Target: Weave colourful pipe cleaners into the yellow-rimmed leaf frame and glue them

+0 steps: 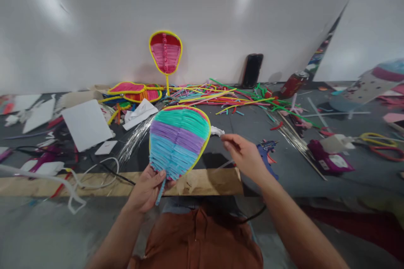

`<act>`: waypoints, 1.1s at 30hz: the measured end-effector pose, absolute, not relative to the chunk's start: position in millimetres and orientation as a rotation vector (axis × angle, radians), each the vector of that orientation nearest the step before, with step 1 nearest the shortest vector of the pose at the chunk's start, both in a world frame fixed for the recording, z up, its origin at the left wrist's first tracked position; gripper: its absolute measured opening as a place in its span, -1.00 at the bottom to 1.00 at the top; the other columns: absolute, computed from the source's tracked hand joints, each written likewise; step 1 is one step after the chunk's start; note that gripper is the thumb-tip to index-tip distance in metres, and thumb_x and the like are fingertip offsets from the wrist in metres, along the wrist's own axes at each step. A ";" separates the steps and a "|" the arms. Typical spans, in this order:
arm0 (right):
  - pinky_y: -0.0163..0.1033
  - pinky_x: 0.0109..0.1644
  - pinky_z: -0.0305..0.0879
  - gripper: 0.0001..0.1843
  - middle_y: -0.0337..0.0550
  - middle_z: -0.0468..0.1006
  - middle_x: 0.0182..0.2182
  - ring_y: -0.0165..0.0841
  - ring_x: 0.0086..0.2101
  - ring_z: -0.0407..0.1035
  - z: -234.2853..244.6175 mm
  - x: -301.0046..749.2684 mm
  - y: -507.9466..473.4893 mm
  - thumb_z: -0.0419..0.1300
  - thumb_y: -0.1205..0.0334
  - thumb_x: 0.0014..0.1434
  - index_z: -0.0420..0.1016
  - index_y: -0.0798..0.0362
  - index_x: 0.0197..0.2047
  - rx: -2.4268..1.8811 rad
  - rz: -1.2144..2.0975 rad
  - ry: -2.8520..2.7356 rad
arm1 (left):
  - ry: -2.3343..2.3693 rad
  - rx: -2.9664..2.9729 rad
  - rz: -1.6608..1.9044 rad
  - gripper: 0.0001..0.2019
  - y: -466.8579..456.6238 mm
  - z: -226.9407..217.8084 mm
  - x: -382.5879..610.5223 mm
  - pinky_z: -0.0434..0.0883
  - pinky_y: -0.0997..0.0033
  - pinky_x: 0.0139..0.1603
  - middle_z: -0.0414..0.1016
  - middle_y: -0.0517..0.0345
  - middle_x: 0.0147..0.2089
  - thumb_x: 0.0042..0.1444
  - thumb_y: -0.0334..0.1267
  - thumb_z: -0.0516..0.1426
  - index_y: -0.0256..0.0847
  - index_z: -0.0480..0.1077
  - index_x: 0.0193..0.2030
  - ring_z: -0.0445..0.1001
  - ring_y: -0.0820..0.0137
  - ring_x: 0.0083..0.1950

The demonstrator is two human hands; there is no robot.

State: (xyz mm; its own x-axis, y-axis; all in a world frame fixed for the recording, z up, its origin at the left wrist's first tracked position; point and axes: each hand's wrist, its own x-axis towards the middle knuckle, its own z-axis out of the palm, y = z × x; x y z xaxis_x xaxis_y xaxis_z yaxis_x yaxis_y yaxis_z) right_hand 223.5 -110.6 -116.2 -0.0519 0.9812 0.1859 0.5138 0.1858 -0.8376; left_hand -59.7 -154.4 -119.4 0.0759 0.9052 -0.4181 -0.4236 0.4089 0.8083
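My left hand (147, 188) is closed round the stem of a leaf-shaped fan (178, 141) made of teal, purple and blue straws with a yellow rim, and holds it upright over the table's front edge. To the fan's right, my right hand (243, 154) hovers with its fingers pinched on a thin clear strand that I can barely make out. Just right of that hand, a blue glue gun (267, 153) lies on the grey table.
A red and pink fan (166, 52) leans on the white wall, another (134, 90) lies flat. Loose coloured straws (221, 94), a black phone (252, 70), a red can (293, 84), white card pieces (86, 124), scissors (377, 143) and cables litter the table. A wooden strip (94, 183) runs along the front.
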 end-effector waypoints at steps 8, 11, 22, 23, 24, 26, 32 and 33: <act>-0.14 0.10 0.24 -0.56 0.05 0.48 0.06 -0.18 0.01 0.38 -121.2 211.0 -37.5 0.25 0.36 0.09 0.46 0.06 0.08 -1.544 0.343 -2.319 | 1.098 0.576 1.111 -0.57 -159.6 -121.4 -69.3 0.59 0.48 -0.38 0.56 0.23 -0.31 -0.23 -0.28 0.43 -0.18 0.40 -0.19 0.53 0.46 -0.38; -0.29 -0.11 0.29 -0.79 -0.05 0.60 -0.21 -0.29 -0.20 0.46 -122.0 208.0 -28.1 0.18 0.38 0.15 0.60 0.03 -0.18 -1.568 0.288 -2.409 | 1.108 0.588 1.126 -0.57 -163.2 -121.9 -73.7 0.58 0.48 -0.37 0.57 0.20 -0.31 -0.21 -0.28 0.42 -0.19 0.39 -0.18 0.55 0.42 -0.37; 0.14 0.11 0.18 -0.52 0.17 0.41 0.09 0.00 0.09 0.22 -100.3 280.4 -47.0 0.09 0.43 0.08 0.44 0.12 0.10 -1.703 -0.030 -2.137 | 1.130 0.568 1.089 -0.59 -170.7 -122.2 -61.4 0.58 0.42 -0.35 0.59 0.13 -0.28 -0.19 -0.27 0.41 -0.22 0.38 -0.19 0.57 0.34 -0.32; 0.13 0.10 0.21 -0.53 0.15 0.40 0.11 0.00 0.10 0.21 -100.3 276.3 -56.7 0.10 0.38 0.11 0.43 0.11 0.11 -1.639 0.067 -2.048 | 1.129 0.564 1.089 -0.58 -170.2 -122.2 -57.5 0.58 0.40 -0.33 0.59 0.12 -0.28 -0.20 -0.26 0.41 -0.23 0.38 -0.20 0.57 0.33 -0.31; 0.09 0.06 0.27 -0.55 0.13 0.42 0.09 -0.03 0.07 0.25 -101.2 269.3 -67.6 0.11 0.31 0.14 0.43 0.09 0.11 -1.572 0.236 -1.935 | 1.126 0.561 1.091 -0.56 -169.3 -121.8 -53.4 0.58 0.38 -0.31 0.59 0.12 -0.28 -0.21 -0.25 0.42 -0.23 0.38 -0.20 0.57 0.31 -0.30; -0.08 -0.13 0.39 -0.55 0.04 0.50 -0.02 -0.15 -0.07 0.39 -105.5 248.8 -91.5 0.12 0.12 0.20 0.37 0.02 0.15 -1.417 0.803 -1.657 | 1.110 0.556 1.090 -0.52 -167.1 -120.2 -44.6 0.59 0.33 -0.28 0.59 0.12 -0.27 -0.23 -0.21 0.43 -0.22 0.37 -0.17 0.58 0.28 -0.27; -0.30 -0.24 0.35 -0.59 -0.10 0.57 -0.18 -0.37 -0.24 0.44 -130.4 178.6 -148.6 0.33 0.03 0.06 0.47 0.01 -0.06 -0.856 1.825 -1.020 | 1.052 0.561 1.091 -0.50 -162.6 -117.1 -18.2 0.59 0.30 -0.25 0.58 0.13 -0.24 -0.19 -0.18 0.41 -0.19 0.32 -0.13 0.58 0.29 -0.24; -0.32 -0.26 0.34 -0.64 -0.14 0.57 -0.23 -0.40 -0.28 0.43 -134.1 170.9 -153.0 0.35 0.05 0.03 0.50 0.01 -0.12 -0.854 1.826 -0.955 | 1.044 0.563 1.099 -0.50 -162.7 -116.7 -14.4 0.59 0.30 -0.24 0.58 0.14 -0.24 -0.19 -0.17 0.41 -0.19 0.32 -0.13 0.58 0.29 -0.23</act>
State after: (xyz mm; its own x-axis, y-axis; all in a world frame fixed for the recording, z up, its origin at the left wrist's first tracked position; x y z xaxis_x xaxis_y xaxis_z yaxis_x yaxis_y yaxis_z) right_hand 170.9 -153.0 -134.1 -0.3766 0.9112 -0.1669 -0.3823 -0.3170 -0.8679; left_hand -14.4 -162.7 -116.7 0.0810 0.9140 -0.3974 -0.4436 0.3902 0.8069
